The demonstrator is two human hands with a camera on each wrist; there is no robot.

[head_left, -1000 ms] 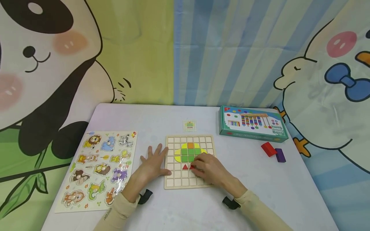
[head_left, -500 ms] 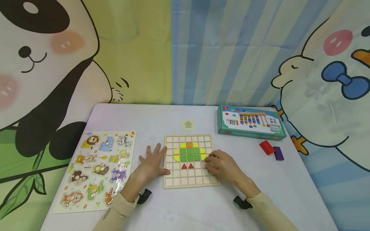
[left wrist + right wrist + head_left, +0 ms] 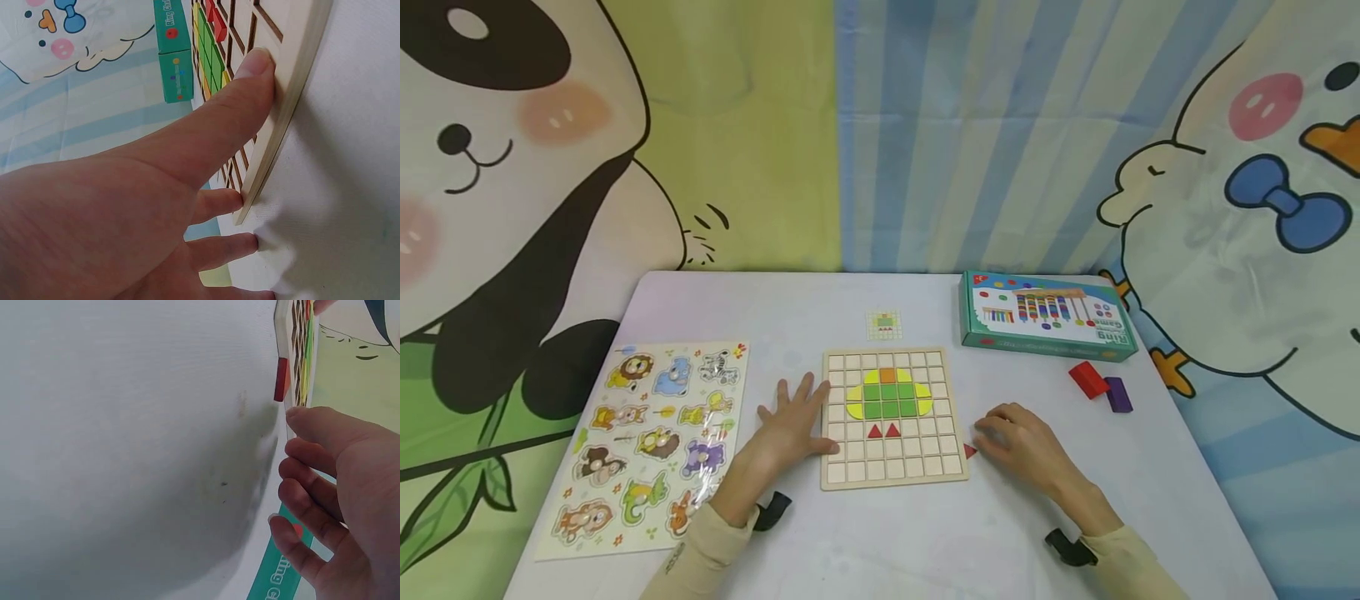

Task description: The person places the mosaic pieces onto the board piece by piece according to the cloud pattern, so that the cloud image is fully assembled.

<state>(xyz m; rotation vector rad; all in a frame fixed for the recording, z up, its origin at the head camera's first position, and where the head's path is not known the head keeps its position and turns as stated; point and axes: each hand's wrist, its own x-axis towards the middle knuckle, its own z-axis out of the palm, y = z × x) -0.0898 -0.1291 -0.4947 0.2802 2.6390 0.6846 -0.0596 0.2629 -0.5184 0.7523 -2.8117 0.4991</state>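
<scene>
On the table lies a wooden grid board [image 3: 852,475] bearing green squares [image 3: 890,400], yellow curved pieces, an orange square [image 3: 887,375] and two red triangles [image 3: 883,431] below them. My left hand [image 3: 790,423] is spread at the board's left side. Its thumb rests on the board's edge in the left wrist view. Off the right side of the board, my right hand [image 3: 1022,446] hovers low with fingers loosely bent and nothing between them. Just left of its fingertips, a loose red triangle [image 3: 971,451] lies beside the board; the right wrist view shows the fingertips apart from this red piece [image 3: 280,379].
A small pattern card [image 3: 883,326] lies behind the board. A green game box [image 3: 1048,315] stands back right, with a red block [image 3: 1088,381] and a purple block [image 3: 1118,395] in front. At left is an animal puzzle board [image 3: 647,450].
My right hand has moved right, from the red triangles on the board to the table beside it. A loose red triangle now shows by the board's right edge. The left hand stays put.
</scene>
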